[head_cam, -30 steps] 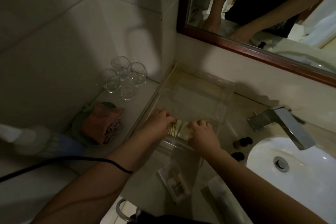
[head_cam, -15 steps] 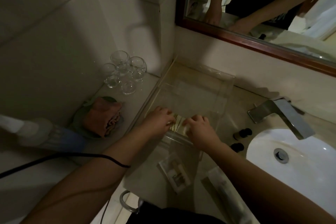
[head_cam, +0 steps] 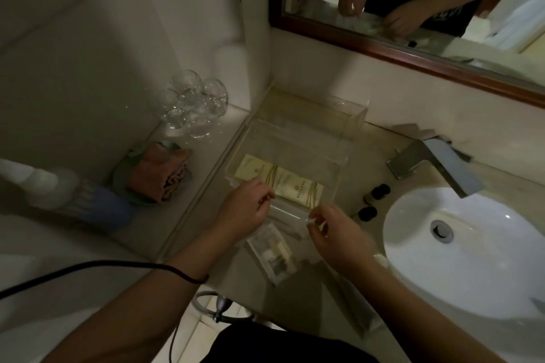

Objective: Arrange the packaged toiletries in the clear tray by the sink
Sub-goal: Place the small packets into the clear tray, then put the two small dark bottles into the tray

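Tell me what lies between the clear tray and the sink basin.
Head view: two small dark-capped bottles stand on the counter between the tray and the basin; otherwise bare counter.

Your left hand [head_cam: 246,209] at near rim of clear tray [head_cam: 351,127], fingers curled, fingertips touching cream packets [head_cam: 280,183] lying flat side by side in tray's near section. Your right hand [head_cam: 333,230] hovers just beside tray's near right corner, fingers loosely spread, holding nothing. Clear-wrapped packet [head_cam: 272,253] on counter [head_cam: 298,303] between your wrists. Two dark-capped bottles [head_cam: 373,200] between tray and sink [head_cam: 460,244]. Glasses [head_cam: 194,106] on ledge at left.
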Demonstrator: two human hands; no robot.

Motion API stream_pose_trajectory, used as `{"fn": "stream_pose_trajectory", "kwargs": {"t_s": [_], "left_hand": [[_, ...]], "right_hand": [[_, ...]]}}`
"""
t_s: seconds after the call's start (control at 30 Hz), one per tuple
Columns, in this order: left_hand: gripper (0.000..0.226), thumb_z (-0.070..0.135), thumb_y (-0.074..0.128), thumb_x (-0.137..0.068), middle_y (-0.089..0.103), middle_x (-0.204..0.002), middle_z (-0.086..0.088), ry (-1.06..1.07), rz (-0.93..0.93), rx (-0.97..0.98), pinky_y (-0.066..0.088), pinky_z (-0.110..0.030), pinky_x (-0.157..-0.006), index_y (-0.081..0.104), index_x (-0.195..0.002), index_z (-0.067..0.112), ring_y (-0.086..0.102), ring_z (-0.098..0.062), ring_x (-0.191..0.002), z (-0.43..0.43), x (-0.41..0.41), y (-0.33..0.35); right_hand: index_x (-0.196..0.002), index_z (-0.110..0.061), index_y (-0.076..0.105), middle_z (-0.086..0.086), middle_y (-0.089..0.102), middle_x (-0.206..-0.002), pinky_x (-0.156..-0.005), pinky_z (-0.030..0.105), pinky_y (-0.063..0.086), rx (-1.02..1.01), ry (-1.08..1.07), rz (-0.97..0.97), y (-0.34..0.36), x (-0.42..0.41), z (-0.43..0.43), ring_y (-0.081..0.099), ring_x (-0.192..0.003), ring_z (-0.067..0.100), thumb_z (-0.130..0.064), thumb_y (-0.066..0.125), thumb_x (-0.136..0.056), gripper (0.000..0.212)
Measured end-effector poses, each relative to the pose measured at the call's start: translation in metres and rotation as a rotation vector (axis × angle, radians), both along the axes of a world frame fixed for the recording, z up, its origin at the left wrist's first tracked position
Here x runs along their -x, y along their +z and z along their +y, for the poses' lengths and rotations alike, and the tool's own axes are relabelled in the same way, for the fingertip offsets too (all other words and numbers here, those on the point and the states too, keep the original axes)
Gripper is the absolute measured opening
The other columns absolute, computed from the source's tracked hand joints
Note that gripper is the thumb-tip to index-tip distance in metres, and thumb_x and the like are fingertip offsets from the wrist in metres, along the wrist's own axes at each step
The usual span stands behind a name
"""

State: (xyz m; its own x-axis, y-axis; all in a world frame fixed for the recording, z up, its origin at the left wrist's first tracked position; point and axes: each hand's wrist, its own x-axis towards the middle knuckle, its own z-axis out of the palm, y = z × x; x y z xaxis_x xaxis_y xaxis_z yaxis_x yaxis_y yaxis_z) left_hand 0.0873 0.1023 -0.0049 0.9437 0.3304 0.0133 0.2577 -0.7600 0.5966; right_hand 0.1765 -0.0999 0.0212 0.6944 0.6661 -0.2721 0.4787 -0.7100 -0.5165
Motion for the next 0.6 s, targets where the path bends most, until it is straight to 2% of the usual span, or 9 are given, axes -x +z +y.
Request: {"fn": "stream_pose_trajectory", "kwargs": {"t_s": [0.1, 0.17, 0.27, 0.33, 0.43, 0.5, 0.6], "left_hand": [[0.015, 0.017, 0.057, -0.088, 0.055, -0.097, 0.006, 0.024, 0.05, 0.082, 0.051, -0.029, -0.075, 0.063, -0.102, 0.019, 0.056, -0.011, -0.085, -0.013, 0.018, -0.01], [0.019, 0.022, 0.058, -0.087, 0.057, -0.101, 0.002, 0.034, 0.099, 0.085, 0.051, -0.031, -0.077, 0.062, -0.106, 0.02, 0.057, -0.013, -0.089, -0.023, 0.025, -0.016], [0.02, 0.018, 0.061, -0.086, 0.059, -0.103, -0.004, 0.024, 0.102, 0.062, 0.047, -0.032, -0.077, 0.063, -0.106, 0.014, 0.057, -0.018, -0.093, -0.044, 0.024, -0.015], [0.021, 0.017, 0.062, -0.084, 0.06, -0.101, -0.005, -0.011, 0.065, 0.064, 0.047, -0.032, -0.077, 0.064, -0.104, 0.012, 0.057, -0.02, -0.091, -0.061, 0.014, -0.009], [0.025, 0.02, 0.064, -0.084, 0.059, -0.105, -0.004, -0.032, 0.038, 0.078, 0.043, -0.026, -0.078, 0.063, -0.108, 0.014, 0.056, -0.016, -0.093, -0.087, -0.014, 0.003], [0.029, 0.024, 0.064, -0.086, 0.059, -0.109, -0.002, -0.054, 0.043, 0.079, 0.041, -0.024, -0.079, 0.061, -0.113, 0.015, 0.056, -0.016, -0.097, -0.107, -0.036, 0.01], [0.041, 0.025, 0.065, -0.085, 0.058, -0.119, -0.004, -0.066, 0.066, 0.103, 0.042, -0.027, -0.082, 0.055, -0.123, 0.015, 0.056, -0.018, -0.103, -0.136, -0.069, 0.016]], "right_hand": [[-0.103, -0.035, 0.055, -0.015, 0.057, -0.096, -0.071, 0.019, 0.049, 0.015, -0.013, -0.008, -0.007, 0.008, -0.027, 0.055, -0.08, 0.0, -0.037, 0.056, -0.091, 0.013], [-0.102, -0.036, 0.055, -0.016, 0.056, -0.092, -0.069, 0.018, 0.047, 0.027, -0.02, 0.01, -0.011, 0.011, -0.047, 0.054, -0.079, 0.0, -0.037, 0.057, -0.09, 0.012], [-0.101, -0.039, 0.053, -0.017, 0.053, -0.087, -0.067, 0.018, 0.049, 0.008, -0.071, 0.026, -0.017, 0.01, -0.074, 0.054, -0.075, 0.0, -0.039, 0.058, -0.089, 0.013], [-0.097, -0.038, 0.051, -0.014, 0.055, -0.082, -0.062, 0.023, 0.052, -0.06, -0.149, -0.031, -0.018, 0.005, -0.086, 0.055, -0.068, 0.001, -0.038, 0.06, -0.088, 0.013], [-0.092, -0.031, 0.05, -0.011, 0.055, -0.077, -0.058, 0.029, 0.054, -0.156, -0.289, -0.134, -0.016, -0.017, -0.096, 0.054, -0.064, 0.004, -0.032, 0.061, -0.089, 0.011], [-0.096, -0.027, 0.051, -0.006, 0.058, -0.086, -0.063, 0.033, 0.056, -0.184, -0.361, -0.159, -0.015, -0.039, -0.099, 0.058, -0.068, 0.01, -0.03, 0.062, -0.089, 0.014], [-0.115, -0.021, 0.053, 0.002, 0.06, -0.11, -0.074, 0.036, 0.054, -0.147, -0.415, -0.119, -0.02, -0.079, -0.096, 0.063, -0.086, 0.018, -0.032, 0.065, -0.086, 0.033]]}}
